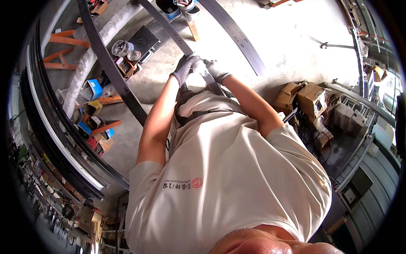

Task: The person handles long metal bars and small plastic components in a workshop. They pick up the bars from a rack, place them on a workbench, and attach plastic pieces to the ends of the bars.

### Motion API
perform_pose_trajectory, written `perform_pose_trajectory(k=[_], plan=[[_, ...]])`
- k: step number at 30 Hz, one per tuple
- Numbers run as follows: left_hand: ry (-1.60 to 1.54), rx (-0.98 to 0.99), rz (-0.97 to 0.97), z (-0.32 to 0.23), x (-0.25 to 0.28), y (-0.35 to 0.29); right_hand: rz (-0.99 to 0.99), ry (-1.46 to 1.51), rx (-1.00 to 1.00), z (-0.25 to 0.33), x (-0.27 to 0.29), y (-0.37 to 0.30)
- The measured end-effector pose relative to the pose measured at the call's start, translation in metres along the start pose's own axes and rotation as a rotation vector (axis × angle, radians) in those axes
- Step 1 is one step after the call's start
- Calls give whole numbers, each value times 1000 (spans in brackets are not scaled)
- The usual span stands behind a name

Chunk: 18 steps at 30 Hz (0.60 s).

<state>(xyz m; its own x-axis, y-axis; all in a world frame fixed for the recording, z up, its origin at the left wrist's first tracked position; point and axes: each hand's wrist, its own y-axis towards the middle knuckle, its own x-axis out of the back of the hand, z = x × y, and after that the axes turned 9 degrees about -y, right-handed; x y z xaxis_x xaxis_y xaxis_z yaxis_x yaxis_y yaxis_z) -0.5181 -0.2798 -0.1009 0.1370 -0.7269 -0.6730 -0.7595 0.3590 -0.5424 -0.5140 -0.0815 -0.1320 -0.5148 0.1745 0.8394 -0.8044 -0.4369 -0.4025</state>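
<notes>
Gray-gloved hands meet over a long dark bar (172, 34) that runs from the top of the view down to the waist of a person in a pale shirt (245, 169). The left hand (185, 70) is curled around the bar; the right hand (217, 71) sits bent at its right edge, though whether it grips anything cannot be told. Handwritten marks (176, 39) cross the bar's face above the left hand, and more dark script runs along a second bar (239, 38) to the right. A third bar (105, 63), at left, carries small pale marks. The shirt bears a line of dark printed characters (176, 185), smaller lettering beneath it in the print, and a round red emblem (197, 183). Buckets (122, 48) of small parts stand left of the hands; cardboard boxes (312, 99) crowd the right.
</notes>
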Motion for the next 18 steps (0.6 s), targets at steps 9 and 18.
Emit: perform_pose_trajectory(k=[9,18], plan=[[-399,190,-23,40,41,-6,-1,121,-37,10,6,5],[127,261,-389,64,41,23,72,815,-245,13,10,0]])
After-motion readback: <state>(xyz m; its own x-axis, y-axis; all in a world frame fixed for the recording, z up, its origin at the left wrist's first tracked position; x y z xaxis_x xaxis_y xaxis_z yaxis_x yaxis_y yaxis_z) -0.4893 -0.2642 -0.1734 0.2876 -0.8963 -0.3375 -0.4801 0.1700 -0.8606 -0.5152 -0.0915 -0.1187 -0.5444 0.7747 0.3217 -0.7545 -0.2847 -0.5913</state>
